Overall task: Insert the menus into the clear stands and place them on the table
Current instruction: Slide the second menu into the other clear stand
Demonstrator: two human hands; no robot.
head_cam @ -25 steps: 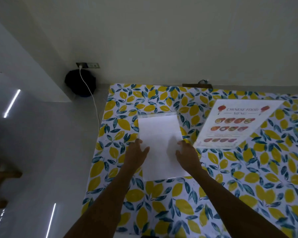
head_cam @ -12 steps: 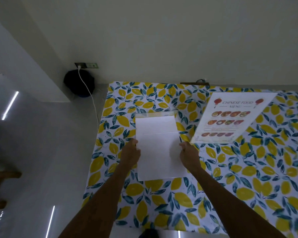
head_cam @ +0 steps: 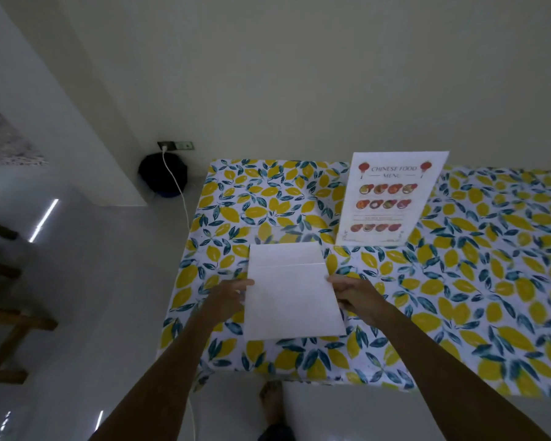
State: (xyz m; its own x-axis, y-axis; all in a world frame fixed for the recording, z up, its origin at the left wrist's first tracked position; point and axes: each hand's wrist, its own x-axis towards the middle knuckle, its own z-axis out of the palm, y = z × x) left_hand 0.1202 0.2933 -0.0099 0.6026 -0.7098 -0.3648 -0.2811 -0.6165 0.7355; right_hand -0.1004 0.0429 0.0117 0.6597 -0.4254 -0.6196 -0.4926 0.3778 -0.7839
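Both hands, left [head_cam: 228,299] and right [head_cam: 357,296], pinch the side edges of the white menu [head_cam: 291,300], its long axis pointing away toward what seems the clear stand [head_cam: 283,232] lying just beyond on the table [head_cam: 458,297].

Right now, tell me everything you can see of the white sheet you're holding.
The white sheet shows a blank face, plain paper by its look, with a straight line across its upper part, likely a fold or a stand's edge. It lies low over the lemon-print tablecloth near the table's left front. The left hand pinches its left edge, the right hand its right edge. Its far end meets a faint clear stand.
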